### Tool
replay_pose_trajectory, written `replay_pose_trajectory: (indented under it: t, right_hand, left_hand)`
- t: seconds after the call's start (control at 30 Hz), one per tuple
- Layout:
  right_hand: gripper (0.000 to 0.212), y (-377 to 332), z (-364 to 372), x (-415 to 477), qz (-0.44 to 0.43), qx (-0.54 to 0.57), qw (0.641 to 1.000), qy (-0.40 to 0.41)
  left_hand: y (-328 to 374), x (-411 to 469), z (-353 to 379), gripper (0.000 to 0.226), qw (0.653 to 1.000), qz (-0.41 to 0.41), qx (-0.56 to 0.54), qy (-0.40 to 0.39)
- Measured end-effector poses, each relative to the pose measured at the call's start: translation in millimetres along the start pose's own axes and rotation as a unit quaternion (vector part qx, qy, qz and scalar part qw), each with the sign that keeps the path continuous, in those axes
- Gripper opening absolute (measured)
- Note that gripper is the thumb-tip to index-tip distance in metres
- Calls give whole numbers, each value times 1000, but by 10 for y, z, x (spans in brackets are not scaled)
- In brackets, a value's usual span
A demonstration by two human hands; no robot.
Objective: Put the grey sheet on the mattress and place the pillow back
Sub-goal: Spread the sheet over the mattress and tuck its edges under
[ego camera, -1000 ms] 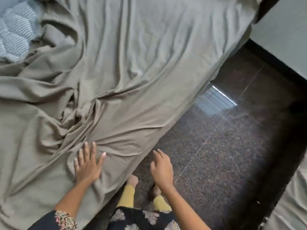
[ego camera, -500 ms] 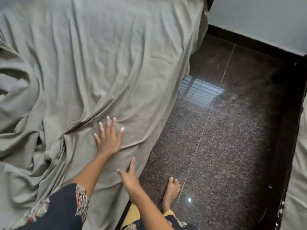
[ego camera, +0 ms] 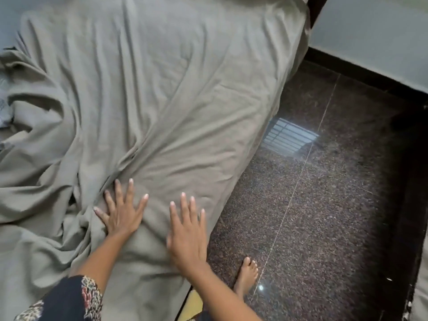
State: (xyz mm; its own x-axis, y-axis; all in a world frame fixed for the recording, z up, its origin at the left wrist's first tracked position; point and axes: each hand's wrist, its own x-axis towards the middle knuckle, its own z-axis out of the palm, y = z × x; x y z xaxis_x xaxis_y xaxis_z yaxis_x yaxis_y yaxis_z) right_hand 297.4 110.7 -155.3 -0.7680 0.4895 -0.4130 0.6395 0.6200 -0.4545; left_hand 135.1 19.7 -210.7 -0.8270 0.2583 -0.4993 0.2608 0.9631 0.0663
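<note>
The grey sheet (ego camera: 148,79) covers nearly the whole mattress, smooth toward the far end and bunched into deep folds at the left. A sliver of the pale quilted mattress (ego camera: 4,105) shows at the left edge. My left hand (ego camera: 121,208) lies flat on the sheet with its fingers spread, beside a ridge of folds. My right hand (ego camera: 187,232) lies flat on the sheet near the bed's right edge, fingers straight. No pillow is in view.
Dark speckled polished floor (ego camera: 312,205) runs along the bed's right side, with my bare foot (ego camera: 246,274) on it. A pale wall with a black skirting (ego camera: 370,72) closes the far right. Another grey cloth edge (ego camera: 420,297) shows at the bottom right.
My right hand has come up from beside the bed edge onto the sheet, flat next to the left hand. The left hand has slid forward along the sheet. The view has shifted along the bed.
</note>
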Motion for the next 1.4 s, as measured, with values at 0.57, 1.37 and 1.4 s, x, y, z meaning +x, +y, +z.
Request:
replay_pose_trajectory:
  t: [0.57, 1.37, 1.4]
  right_hand:
    - [37, -1076, 141, 734, 42, -151, 987, -32]
    - [33, -3031, 259, 3001, -245, -190, 947, -81]
    - [30, -3110, 235, 3068, -248, -174, 951, -67]
  left_hand:
    - [-1738, 18, -444, 48, 939, -216, -254, 89]
    - [-3049, 668, -765, 11, 728, -459, -443, 251]
    - [-3099, 693, -832, 11, 695, -486, -446, 286]
